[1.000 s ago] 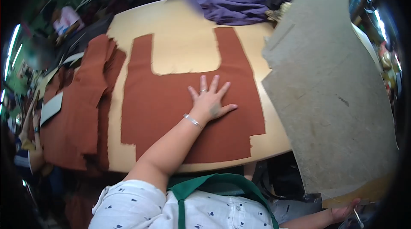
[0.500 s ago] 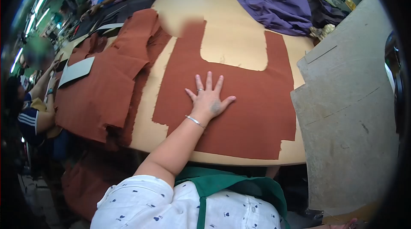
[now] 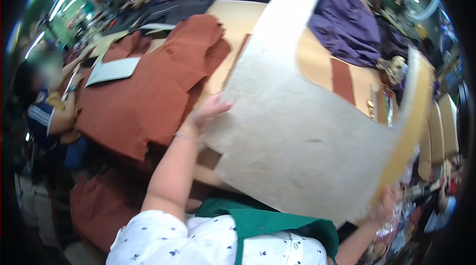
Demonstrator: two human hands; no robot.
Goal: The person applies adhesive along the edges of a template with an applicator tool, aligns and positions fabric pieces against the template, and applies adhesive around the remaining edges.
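Observation:
A large grey-white sheet pattern (image 3: 297, 141) with a wide cut-out lies tilted over the table, covering most of the flat rust-brown cloth piece (image 3: 342, 81). At the sheet's left edge is my left hand (image 3: 210, 111), thumb and fingers stretched out, blurred by motion. My right hand (image 3: 386, 205) grips the sheet's lower right edge, by its yellow-brown border. Left of my left hand lies a stack of rust-brown cloth (image 3: 144, 96) with a small pale green-white card (image 3: 114, 70) on top.
The pale wooden table (image 3: 238, 12) extends ahead. A person at the back right holds purple cloth (image 3: 347, 27). Another person (image 3: 49, 111) works at the left edge, and one in pink stands at the far left back. Dark cloth (image 3: 173, 14) lies at the table's back left.
The sheet has swung from the right side over the flat cloth. My left hand has lifted off the cloth and moved left to the sheet's edge. Purple cloth is now raised by a person.

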